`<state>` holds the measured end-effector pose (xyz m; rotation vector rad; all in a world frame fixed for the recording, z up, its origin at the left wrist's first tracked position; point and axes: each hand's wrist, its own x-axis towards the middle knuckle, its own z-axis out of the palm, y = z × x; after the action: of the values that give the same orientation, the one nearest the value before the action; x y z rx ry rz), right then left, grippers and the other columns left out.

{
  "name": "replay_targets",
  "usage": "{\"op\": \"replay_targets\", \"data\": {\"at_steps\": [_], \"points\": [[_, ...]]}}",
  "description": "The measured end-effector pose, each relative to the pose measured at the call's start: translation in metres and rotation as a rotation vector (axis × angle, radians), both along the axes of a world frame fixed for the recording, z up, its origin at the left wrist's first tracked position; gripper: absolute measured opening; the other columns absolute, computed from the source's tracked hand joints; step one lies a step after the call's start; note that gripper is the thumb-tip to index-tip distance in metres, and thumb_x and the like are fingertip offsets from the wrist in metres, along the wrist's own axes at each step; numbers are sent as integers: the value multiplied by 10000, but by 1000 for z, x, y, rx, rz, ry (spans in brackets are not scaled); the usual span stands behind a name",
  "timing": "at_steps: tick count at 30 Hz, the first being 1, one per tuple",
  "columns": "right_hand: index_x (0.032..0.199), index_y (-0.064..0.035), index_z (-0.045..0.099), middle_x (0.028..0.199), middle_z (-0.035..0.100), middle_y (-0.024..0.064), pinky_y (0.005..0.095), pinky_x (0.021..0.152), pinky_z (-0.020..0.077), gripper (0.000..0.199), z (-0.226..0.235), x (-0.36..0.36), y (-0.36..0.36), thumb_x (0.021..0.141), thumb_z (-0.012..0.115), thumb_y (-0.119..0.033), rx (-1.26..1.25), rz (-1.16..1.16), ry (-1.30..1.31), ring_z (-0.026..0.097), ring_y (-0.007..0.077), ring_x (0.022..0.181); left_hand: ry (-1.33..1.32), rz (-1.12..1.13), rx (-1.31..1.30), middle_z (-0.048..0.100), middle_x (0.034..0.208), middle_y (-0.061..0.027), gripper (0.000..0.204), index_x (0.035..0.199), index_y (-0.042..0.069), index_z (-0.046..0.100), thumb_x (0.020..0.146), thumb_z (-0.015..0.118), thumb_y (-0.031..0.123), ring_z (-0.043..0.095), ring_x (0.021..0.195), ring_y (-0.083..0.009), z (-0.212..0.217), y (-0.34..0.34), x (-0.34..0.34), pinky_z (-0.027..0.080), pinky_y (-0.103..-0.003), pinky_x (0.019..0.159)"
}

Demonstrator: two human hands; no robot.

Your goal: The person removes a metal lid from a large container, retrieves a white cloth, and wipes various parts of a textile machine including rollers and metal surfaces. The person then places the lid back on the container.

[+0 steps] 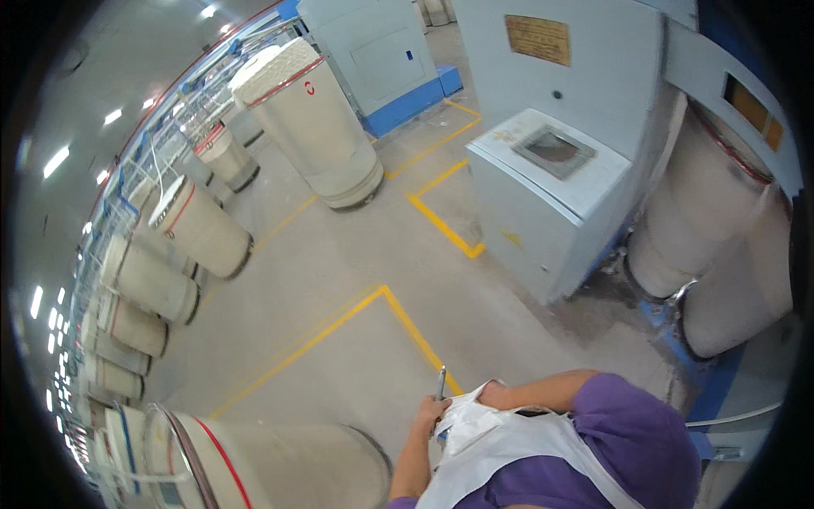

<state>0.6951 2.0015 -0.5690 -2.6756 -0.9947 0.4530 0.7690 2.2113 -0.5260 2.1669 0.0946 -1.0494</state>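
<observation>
My left hand (431, 411) is closed around a slim grey metal rod (441, 382), possibly a pen or small tool, whose tip points up and away from me. Just to its right, my right hand (492, 395) reaches into the folds of the white apron (471, 428) at my front, so its fingers are hidden. The two hands are close together, with bunched white cloth between them. A purple sleeve (632, 433) covers my upper right arm.
A tall cream can (318, 127) with a red band stands ahead. More cans (208, 229) line the left, and one large can (280, 462) is close at lower left. A pale blue machine cabinet (526, 220) stands at right. Yellow lines (386, 293) mark the floor.
</observation>
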Motion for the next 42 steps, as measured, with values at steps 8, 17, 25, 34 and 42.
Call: {"op": "replay_targets", "data": {"at_steps": [8,17,25,34,42], "points": [[944,-95,639,984,676,139,439,771,493,273,192,343,-69,678,677,-141,95,-10,146,638,348,874,-256,164,287,658,807,-255,345,888,-50,668,746,657,264,659,788,-375,-35,28,303,496,-459,702],[1195,-5,551,1121,628,85,347,860,527,424,279,671,-260,843,698,-188,2183,-1232,16,636,200,988,-248,168,-314,649,909,-80,348,1066,14,636,894,613,315,638,721,-171,92,-132,676,397,-263,455],[1178,5,574,1074,649,64,305,841,482,433,234,849,-388,862,693,-265,1676,-1389,-247,605,144,966,-28,-25,-933,547,1236,-93,394,1276,23,498,939,582,209,645,984,-231,219,-438,886,363,-230,440],[1167,19,539,1040,607,111,345,766,475,472,222,990,-707,878,603,-348,1557,-2224,-732,579,178,903,110,388,-539,568,909,-59,265,1032,40,584,891,640,258,522,579,-149,144,-559,1176,391,-269,431],[1148,43,556,964,631,209,390,818,474,497,388,992,-983,776,717,-245,486,-1823,-1961,625,318,888,170,290,-498,563,723,-62,229,910,95,630,914,541,306,517,682,-162,78,-733,1437,430,-338,611]]}}
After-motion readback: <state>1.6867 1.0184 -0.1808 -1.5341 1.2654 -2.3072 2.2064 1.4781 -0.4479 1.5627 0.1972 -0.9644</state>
